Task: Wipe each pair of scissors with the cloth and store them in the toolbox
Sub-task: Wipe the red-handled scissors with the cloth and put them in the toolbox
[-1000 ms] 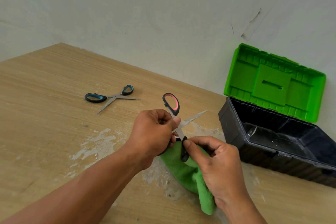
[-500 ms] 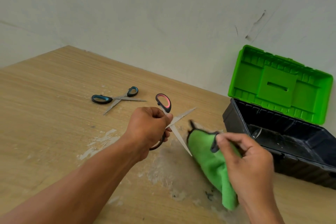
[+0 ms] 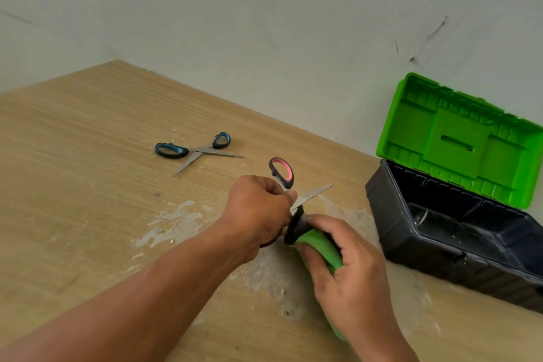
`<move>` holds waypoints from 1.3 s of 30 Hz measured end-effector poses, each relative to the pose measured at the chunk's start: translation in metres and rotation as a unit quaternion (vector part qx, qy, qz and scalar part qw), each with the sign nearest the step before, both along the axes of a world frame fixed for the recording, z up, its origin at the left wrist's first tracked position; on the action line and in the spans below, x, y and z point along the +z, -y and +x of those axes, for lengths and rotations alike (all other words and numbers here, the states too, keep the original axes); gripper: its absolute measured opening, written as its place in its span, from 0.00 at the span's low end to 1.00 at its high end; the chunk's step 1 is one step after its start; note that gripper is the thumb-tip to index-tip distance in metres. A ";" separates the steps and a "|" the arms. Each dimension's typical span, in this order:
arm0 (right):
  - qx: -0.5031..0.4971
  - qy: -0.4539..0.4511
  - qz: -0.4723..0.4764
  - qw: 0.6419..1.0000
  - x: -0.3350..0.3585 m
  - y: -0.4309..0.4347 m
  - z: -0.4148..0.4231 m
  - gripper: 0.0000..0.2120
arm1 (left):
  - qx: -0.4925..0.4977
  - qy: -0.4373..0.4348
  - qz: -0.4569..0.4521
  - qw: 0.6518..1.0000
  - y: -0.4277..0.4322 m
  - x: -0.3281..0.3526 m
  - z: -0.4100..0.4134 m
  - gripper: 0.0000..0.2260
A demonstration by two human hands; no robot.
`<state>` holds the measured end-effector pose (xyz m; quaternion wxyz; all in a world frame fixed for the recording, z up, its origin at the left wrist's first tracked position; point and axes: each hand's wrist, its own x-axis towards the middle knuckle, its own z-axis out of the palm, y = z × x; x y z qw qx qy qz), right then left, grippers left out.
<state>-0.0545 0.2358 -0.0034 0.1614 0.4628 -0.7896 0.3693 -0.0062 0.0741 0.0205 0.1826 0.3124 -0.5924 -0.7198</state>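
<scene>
Scissors [image 3: 311, 196] with bare metal blades, glossy plastic toolbox [image 3: 411, 253], soft cloth [image 3: 320, 244], matt wood-grain table [image 3: 88, 156] with rough patches [image 3: 173, 226].

A light-brown, wood-grain tabletop [image 3: 88, 126] is showing pale, scuffed patches [image 3: 173, 223] where its surface is peeling. A plain off-white wall [image 3: 264, 23] is rising behind it, bearing a thin dark crack [image 3: 435, 32].

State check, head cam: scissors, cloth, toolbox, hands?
Red-handled scissors: blades open, gripped by left hand.
Green cloth: held by right hand, wrapped on one blade.
Blue-handled scissors: blades open, lying on table, untouched.
Toolbox: lid open.
</scene>
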 end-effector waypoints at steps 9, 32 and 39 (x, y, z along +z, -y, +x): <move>-0.011 -0.043 0.033 0.998 -0.004 0.007 -0.003 0.12 | 0.012 0.010 -0.016 1.000 0.002 -0.001 -0.001 0.12; -0.038 -0.120 0.084 0.988 -0.008 -0.002 0.009 0.21 | 0.016 -0.002 -0.004 1.000 0.004 0.000 0.001 0.10; -0.044 -0.115 0.080 0.989 -0.003 0.003 0.011 0.19 | 0.031 -0.009 -0.012 0.999 0.005 0.000 0.000 0.10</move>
